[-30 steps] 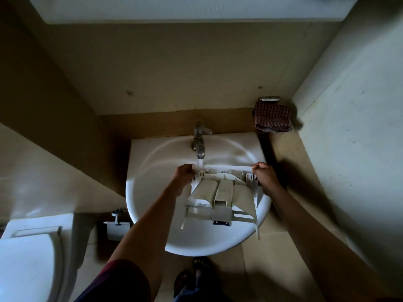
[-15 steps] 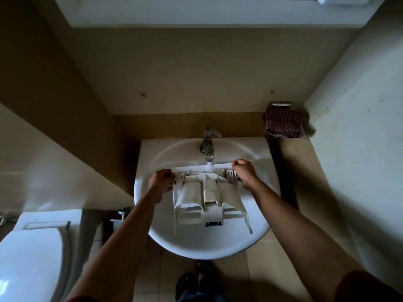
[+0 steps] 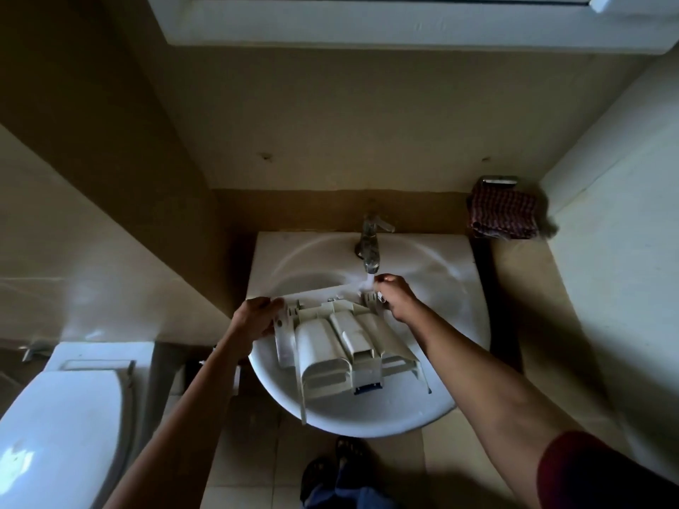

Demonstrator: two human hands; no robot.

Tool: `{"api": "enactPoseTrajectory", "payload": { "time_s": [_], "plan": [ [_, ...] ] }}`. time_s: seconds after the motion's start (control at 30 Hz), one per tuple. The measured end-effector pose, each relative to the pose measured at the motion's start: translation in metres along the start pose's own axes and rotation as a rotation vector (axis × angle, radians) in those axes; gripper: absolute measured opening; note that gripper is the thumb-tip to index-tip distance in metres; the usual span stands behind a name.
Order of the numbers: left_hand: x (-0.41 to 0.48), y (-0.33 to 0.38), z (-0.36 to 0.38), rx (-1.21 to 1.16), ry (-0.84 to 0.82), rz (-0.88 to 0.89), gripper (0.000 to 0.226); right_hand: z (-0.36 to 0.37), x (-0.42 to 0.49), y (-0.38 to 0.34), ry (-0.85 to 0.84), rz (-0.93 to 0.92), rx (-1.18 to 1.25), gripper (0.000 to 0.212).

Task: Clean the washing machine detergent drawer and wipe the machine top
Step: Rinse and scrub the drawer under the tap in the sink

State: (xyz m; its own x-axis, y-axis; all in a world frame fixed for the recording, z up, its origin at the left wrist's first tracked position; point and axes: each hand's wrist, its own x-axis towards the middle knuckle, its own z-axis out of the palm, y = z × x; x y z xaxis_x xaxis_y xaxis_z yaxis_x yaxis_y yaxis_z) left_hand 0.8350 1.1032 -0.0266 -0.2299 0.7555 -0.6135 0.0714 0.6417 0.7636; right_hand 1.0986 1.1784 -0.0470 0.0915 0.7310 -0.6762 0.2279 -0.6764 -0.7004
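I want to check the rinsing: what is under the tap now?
Water runs from the tap onto the far edge of the detergent drawer, beside the right hand. The drawer covers the sink bottom.

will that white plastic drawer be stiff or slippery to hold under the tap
The white plastic detergent drawer seems stiff: it spans between the left hand and right hand without sagging. Likely light, being thin-walled and hollow. Possibly slippery: water from the metal tap runs onto its far edge.
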Motion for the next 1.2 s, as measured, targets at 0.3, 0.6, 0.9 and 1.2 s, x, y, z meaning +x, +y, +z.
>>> {"api": "enactPoseTrajectory", "payload": {
  "time_s": [0.3,0.6,0.9,1.2],
  "plan": [
    [0.001,0.025,0.008,0.515,-0.336,-0.027,0.028,-0.009,-0.008,-0.006,-0.158,0.021,0.061,0.009],
    [-0.004,0.040,0.039,1.002,-0.578,0.095,0.057,-0.008,-0.016,-0.013,-0.224,0.052,0.040,0.016],
    [-0.015,0.019,0.055,0.964,-0.431,0.252,0.051,-0.015,-0.012,-0.030,-0.263,0.051,-0.300,0.036],
    [-0.021,-0.003,0.049,0.778,-0.240,0.251,0.044,-0.047,-0.024,-0.045,-0.494,0.364,-0.777,0.080]
  ]
}}
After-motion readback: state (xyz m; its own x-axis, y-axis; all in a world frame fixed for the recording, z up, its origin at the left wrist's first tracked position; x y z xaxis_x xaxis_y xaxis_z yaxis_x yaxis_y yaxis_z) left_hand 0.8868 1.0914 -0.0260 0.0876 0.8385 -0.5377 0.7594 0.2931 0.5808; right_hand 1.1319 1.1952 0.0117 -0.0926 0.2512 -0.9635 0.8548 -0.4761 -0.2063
